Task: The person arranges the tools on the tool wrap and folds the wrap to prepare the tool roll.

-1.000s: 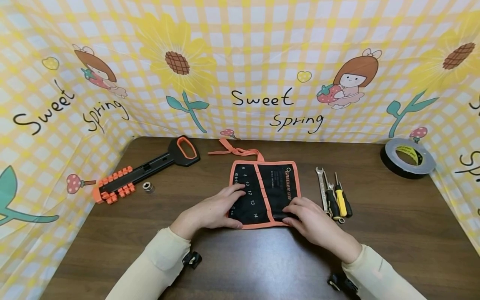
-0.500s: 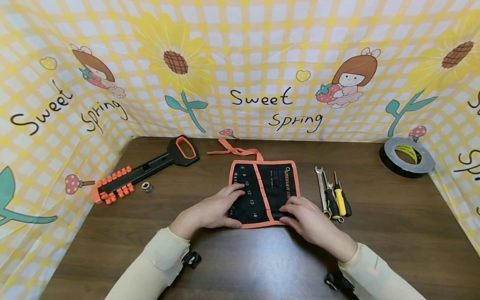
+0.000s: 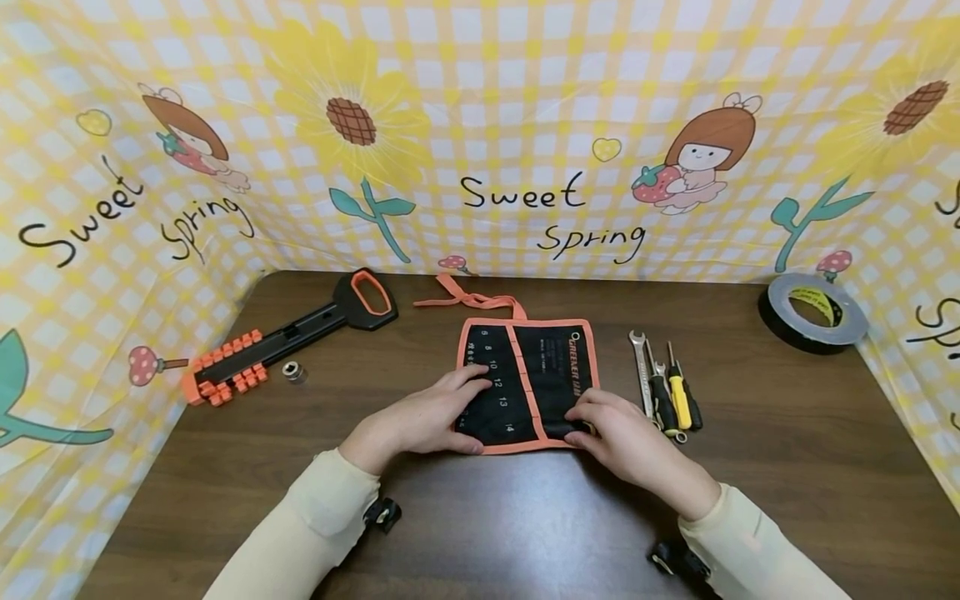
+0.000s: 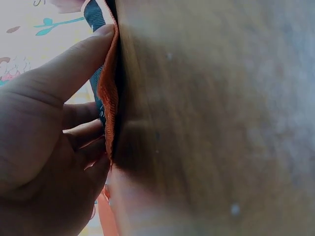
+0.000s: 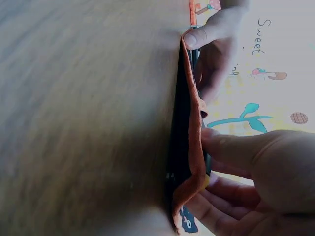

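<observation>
Our left hand [image 3: 420, 421] lay loosely spread on the black pouch [image 3: 555, 375] on the desk [image 3: 517, 517]; our right hand [image 3: 630, 442] pinched a yellow-tipped handle [image 5: 205, 183] at its near right corner. Beyond, we had tape roll [image 3: 783, 307], then patterned cloth [image 3: 510, 83].

left hand [image 3: 423, 422], thumb spread from fingers; right hand [image 3: 628, 439], fingers bent

The head view looks forward and down from above the near side of the pouch [image 3: 553, 362], far enough back to take in the left hand [image 3: 422, 417], the right hand [image 3: 633, 442] and the cloth [image 3: 495, 92] behind it. Both wrist views sit low, close by the pouch's near edge, turned sideways, facing past it toward the cloth. They share that edge; the right one catches both hands.
</observation>
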### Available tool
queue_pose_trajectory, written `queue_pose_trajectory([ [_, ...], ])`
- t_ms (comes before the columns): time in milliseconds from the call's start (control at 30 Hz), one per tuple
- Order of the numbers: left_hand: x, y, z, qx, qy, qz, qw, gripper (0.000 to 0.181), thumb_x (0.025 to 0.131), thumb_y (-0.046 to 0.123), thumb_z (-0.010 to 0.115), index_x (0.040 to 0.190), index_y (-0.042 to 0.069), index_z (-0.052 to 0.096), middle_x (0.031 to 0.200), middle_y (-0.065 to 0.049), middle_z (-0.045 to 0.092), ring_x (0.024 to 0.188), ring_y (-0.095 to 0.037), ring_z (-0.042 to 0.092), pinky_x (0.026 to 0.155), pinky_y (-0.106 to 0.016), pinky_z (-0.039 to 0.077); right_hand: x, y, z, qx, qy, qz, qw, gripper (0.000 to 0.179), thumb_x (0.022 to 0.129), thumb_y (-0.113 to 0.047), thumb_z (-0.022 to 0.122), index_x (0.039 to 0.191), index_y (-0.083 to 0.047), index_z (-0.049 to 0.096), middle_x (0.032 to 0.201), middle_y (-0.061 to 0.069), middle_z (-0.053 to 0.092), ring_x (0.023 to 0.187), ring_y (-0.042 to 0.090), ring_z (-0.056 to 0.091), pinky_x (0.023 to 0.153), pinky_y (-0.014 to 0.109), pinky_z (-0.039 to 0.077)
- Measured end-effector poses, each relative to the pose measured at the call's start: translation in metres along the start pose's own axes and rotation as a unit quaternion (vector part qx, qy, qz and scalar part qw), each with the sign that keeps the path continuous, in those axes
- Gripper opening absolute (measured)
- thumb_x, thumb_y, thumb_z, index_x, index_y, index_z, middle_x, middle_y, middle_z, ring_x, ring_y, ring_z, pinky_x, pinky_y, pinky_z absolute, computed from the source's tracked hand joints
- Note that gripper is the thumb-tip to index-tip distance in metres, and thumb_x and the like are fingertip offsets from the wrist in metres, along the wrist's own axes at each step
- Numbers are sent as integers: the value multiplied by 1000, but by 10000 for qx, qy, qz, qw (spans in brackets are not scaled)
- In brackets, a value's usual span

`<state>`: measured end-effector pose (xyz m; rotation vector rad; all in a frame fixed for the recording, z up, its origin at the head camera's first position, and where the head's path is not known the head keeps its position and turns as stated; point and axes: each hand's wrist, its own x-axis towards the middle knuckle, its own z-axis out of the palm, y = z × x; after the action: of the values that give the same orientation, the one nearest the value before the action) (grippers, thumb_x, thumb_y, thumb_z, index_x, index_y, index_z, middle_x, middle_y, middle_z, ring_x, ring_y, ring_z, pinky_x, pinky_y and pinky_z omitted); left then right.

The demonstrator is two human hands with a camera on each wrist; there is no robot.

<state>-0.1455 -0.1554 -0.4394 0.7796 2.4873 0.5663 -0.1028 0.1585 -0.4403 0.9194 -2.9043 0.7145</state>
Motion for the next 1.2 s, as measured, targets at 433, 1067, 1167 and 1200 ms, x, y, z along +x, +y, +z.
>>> queue_pose_trajectory([
  [433,3,1,-1,104,-24,32,9999,90,96,43,83,167,12,38,180,-6,20,165,-28,25,128,-50,40,0,5,-2,191,-92,347,9992,20,98,-19,81,113,-6,81,105,1,74,87,12,65,78,35,58],
  [1067,1,-1,0,-18,-22,-34,10000,90,96,44,83,167,13,39,180,-6,19,166,-28,25,128,-51,40,-15,46,-32,216,1126,1122,9871,7,96,-9,79,100,-6,83,84,0,68,74,14,58,66,29,47],
  [1167,1,0,0,-5,-18,-29,10000,90,96,44,83,167,13,38,180,-6,19,165,-28,25,128,-51,40,-18,54,-34,159,1151,1378,9836,7,95,-9,79,99,-5,83,83,2,67,73,15,56,66,31,45],
  [1200,1,0,0,-1,-19,-31,10000,90,95,44,83,167,13,38,180,-6,19,165,-28,25,128,-51,40,-18,57,-35,129,1134,1461,9827,7,96,-10,79,99,-5,83,83,2,68,74,16,56,66,32,46],
])
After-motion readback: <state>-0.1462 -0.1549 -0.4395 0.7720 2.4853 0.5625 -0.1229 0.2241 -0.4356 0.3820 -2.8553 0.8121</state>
